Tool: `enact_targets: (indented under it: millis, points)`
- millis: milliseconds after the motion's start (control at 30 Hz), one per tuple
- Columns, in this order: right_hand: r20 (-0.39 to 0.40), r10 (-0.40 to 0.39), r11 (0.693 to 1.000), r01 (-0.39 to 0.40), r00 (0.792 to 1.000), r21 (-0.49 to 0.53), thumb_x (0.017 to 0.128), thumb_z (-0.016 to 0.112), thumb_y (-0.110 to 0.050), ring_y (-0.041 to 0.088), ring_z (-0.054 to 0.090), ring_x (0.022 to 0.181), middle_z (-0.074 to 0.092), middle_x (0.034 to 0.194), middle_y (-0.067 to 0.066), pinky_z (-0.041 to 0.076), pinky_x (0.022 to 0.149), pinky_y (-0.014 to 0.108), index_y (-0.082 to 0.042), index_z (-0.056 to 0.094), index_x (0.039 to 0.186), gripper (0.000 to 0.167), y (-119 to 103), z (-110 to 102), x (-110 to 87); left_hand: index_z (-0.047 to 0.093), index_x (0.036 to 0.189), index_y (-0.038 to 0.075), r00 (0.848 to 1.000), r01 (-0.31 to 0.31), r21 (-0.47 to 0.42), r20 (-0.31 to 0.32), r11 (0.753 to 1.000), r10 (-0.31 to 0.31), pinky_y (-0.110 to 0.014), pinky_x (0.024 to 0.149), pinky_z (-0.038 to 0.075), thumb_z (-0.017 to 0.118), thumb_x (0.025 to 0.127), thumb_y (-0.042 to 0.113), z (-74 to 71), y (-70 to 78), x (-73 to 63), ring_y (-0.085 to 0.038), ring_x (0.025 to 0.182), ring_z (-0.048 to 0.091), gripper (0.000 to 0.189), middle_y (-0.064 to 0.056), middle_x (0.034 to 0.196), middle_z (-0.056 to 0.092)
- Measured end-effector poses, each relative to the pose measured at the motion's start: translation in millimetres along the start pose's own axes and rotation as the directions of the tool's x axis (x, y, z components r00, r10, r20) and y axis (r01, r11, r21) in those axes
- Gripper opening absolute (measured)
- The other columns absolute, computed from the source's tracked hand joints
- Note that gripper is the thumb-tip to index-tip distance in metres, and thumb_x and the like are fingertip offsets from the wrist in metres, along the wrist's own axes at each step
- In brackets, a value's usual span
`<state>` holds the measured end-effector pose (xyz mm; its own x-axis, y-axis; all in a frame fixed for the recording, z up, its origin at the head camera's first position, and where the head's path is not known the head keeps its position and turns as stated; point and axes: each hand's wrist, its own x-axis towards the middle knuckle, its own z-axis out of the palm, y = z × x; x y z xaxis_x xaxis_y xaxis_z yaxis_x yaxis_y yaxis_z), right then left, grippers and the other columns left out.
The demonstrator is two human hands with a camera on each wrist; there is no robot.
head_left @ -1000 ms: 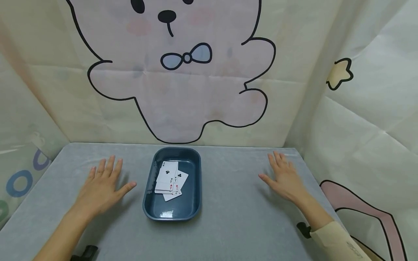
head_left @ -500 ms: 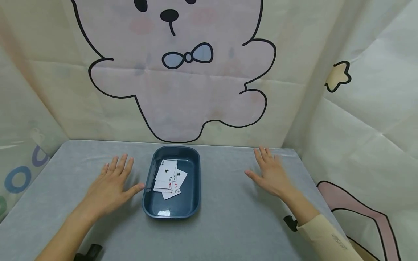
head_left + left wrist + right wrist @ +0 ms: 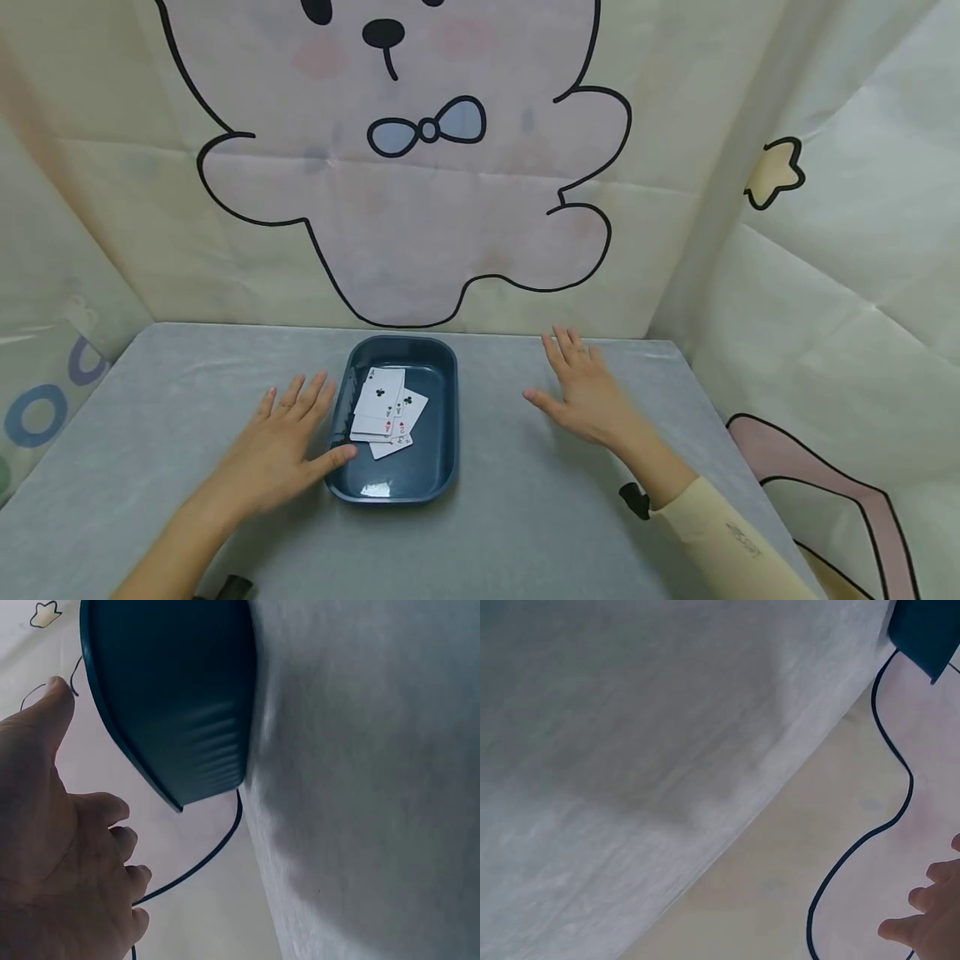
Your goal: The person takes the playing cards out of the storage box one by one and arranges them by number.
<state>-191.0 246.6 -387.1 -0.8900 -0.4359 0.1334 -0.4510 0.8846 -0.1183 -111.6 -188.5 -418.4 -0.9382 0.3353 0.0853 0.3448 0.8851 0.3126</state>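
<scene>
The dark blue, round-cornered rectangular tray point(image 3: 420, 482), smooth and plastic-looking, sits upright on the grey cloth-covered table point(image 3: 517, 521), between your two hands and nearer your left. Inside it, left of the middle, a loose pile of white paper playing cards point(image 3: 377, 402) lies face up, a club card on top and others fanned out beneath.

Your left hand point(image 3: 273, 462) is spread wide and holds nothing; from the head its thumb overlaps the tray's rim, but the left wrist view shows a gap between them. Your right hand point(image 3: 588, 400) is also spread and bare, raised above the table, well apart from the tray.

Judging by its thin walls, the tray should be light, fairly stiff and not very fragile. Its glossy surface may slip under dry fingertips, so take it by the two long sides, under the lip; the ridges point(image 3: 217, 746) on the outer wall could add some grip. Keep it level: the cards look thin, bendy and quick to slide.
</scene>
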Motion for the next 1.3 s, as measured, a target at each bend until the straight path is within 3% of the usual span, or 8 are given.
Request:
enact_targets:
  millis: [300,667,900,1300]
  points:
    - [0.014,-0.05,0.999,0.049,0.999,0.017,0.102,0.053,-0.065,0.038,0.008,0.16,0.01,0.174,0.019,0.015,0.123,0.066,-0.001,0.023,0.166,0.095,-26.0,3.4,14.3,0.034,0.162,0.001,1.0,-0.004,-0.025,0.014,1.0,0.005,-0.069,0.122,0.006,0.063,0.092,0.072,3.5,6.4,-5.5,-0.051,0.155,0.018,0.104,-0.02,0.17,0.025]
    - [0.01,-0.112,0.992,0.111,0.994,0.059,0.102,0.052,-0.065,0.035,0.009,0.16,0.011,0.174,0.017,0.016,0.123,0.064,-0.003,0.023,0.166,0.094,-55.5,7.6,29.0,0.042,0.159,0.0,1.0,-0.016,-0.023,0.014,1.0,0.017,-0.071,0.116,0.025,0.068,0.082,0.08,7.0,8.7,-8.7,-0.05,0.149,0.035,0.113,-0.019,0.165,0.038]
    - [0.04,-0.108,0.99,0.103,0.993,0.101,0.101,0.053,-0.066,0.032,0.006,0.161,0.008,0.175,0.013,0.015,0.124,0.063,-0.006,0.021,0.167,0.095,-71.5,10.7,40.1,0.04,0.159,-0.001,1.0,-0.007,-0.062,0.017,0.998,0.008,-0.068,0.11,0.039,0.073,0.076,0.081,8.3,10.2,-9.2,-0.046,0.142,0.047,0.121,-0.021,0.165,0.038]
    - [0.073,-0.078,0.989,0.068,0.994,0.134,0.099,0.057,-0.066,0.033,0.009,0.161,0.014,0.175,0.013,0.015,0.125,0.061,-0.007,0.022,0.167,0.096,-98.8,15.0,61.0,0.038,0.161,0.0,0.998,0.022,-0.084,0.054,0.996,-0.017,-0.065,0.104,0.047,0.071,0.069,0.089,10.3,15.9,-6.7,-0.05,0.136,0.052,0.132,-0.021,0.166,0.036]
